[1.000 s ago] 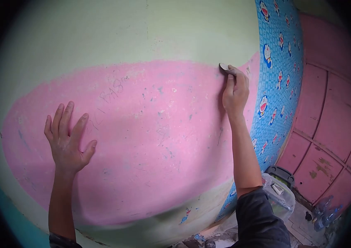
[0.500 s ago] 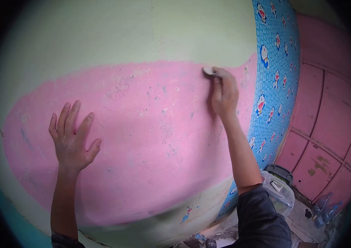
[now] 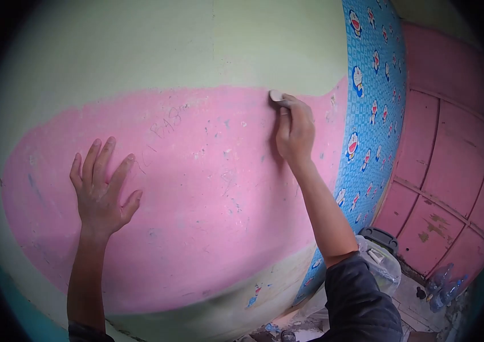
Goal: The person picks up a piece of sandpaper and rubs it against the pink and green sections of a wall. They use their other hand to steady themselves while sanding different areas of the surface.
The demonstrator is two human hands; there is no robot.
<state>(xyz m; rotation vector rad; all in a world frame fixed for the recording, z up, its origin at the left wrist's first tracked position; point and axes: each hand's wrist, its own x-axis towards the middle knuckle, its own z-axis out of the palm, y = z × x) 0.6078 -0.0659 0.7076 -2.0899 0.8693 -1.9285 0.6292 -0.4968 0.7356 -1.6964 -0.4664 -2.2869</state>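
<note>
My left hand (image 3: pixel 102 191) lies with fingers spread on the pink patch (image 3: pixel 190 251) of the wall, left of some pencilled scribbles. At the patch's upper edge, my right hand (image 3: pixel 295 130) grips a small pale piece with a rounded end (image 3: pixel 276 96). Its end rests right where the pink meets the pale green wall (image 3: pixel 156 45); the rest is hidden in the fingers, and I cannot tell its exact kind. Chips, scratches and grey specks mark the pink surface between the hands.
Blue cartoon-print wallpaper (image 3: pixel 366 102) runs down the wall on the right. Beyond it stands a pink panelled door (image 3: pixel 453 148) with worn paint. Below are a clear plastic bag (image 3: pixel 387 271), a dark grey handled lid (image 3: pixel 380 238) and crumpled plastic (image 3: pixel 446 290) on the floor.
My right hand has moved slightly left along the patch's upper edge with the pale piece. My left hand stays in place on the wall, and the view has shifted a little.
</note>
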